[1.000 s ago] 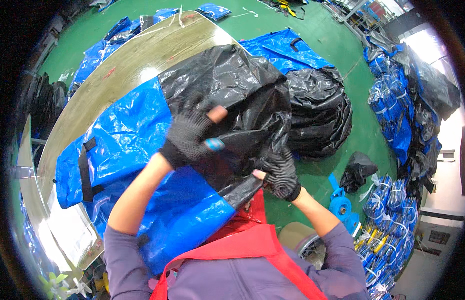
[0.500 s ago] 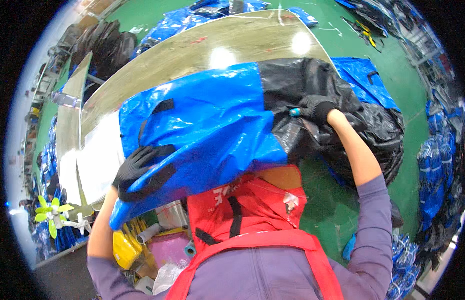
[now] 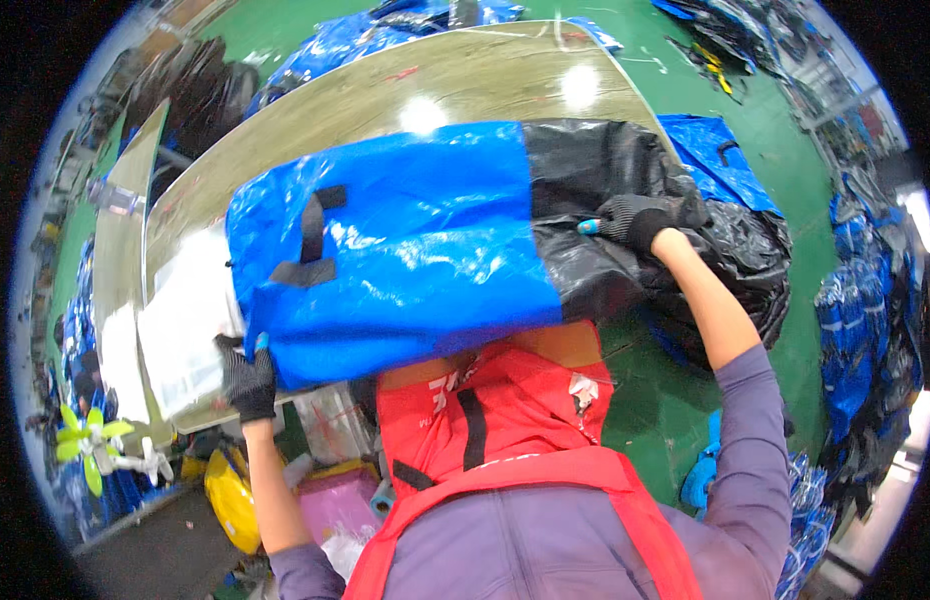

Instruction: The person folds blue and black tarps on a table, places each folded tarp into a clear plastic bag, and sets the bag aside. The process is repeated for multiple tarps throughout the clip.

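A bag-like blue and black sheet piece lies spread on the table, with a black strap handle sewn on its blue side. My left hand, in a dark glove with a blue thumb tip, rests at the near left corner of the blue part. Its thumb and fingers are apart at the edge. My right hand, gloved the same way, lies stretched out on the black part. Crumpled black material hangs past the table's right end.
The glossy table reaches away beyond the sheet. Blue sheeting lies at its right end, and bundled blue stacks stand further right. A small green fan is at the left, above a yellow bag.
My left hand has come off the folded-up near edge and moved down to the corner. The blue part now lies flatter, with its handle showing. My right hand stays on the black part.
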Demonstrator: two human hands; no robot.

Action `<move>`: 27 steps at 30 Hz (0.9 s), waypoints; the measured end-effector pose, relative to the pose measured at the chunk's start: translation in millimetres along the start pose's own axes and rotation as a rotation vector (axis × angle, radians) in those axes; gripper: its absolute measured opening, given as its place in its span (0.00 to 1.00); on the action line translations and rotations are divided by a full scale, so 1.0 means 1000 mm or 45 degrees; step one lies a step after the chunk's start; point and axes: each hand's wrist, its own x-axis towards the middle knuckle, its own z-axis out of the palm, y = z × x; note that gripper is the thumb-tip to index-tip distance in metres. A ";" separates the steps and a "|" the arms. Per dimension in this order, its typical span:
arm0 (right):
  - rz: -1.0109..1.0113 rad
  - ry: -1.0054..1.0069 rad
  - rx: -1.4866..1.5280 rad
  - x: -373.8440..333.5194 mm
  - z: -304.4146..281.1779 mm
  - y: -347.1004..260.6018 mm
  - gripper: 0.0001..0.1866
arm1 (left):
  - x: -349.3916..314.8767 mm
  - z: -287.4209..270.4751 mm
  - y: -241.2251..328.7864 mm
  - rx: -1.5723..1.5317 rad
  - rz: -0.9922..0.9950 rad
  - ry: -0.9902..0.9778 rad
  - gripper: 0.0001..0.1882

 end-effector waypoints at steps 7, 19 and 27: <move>0.087 0.115 -0.211 -0.011 0.009 -0.007 0.36 | 0.050 0.033 0.071 0.510 0.627 -0.678 0.35; -0.030 0.963 -0.402 -0.013 0.020 -0.003 0.43 | 0.017 0.129 0.283 -0.055 1.590 -0.820 0.37; -0.427 1.060 0.388 -0.082 0.012 -0.015 0.40 | 0.000 0.140 0.265 -0.087 1.563 -0.677 0.40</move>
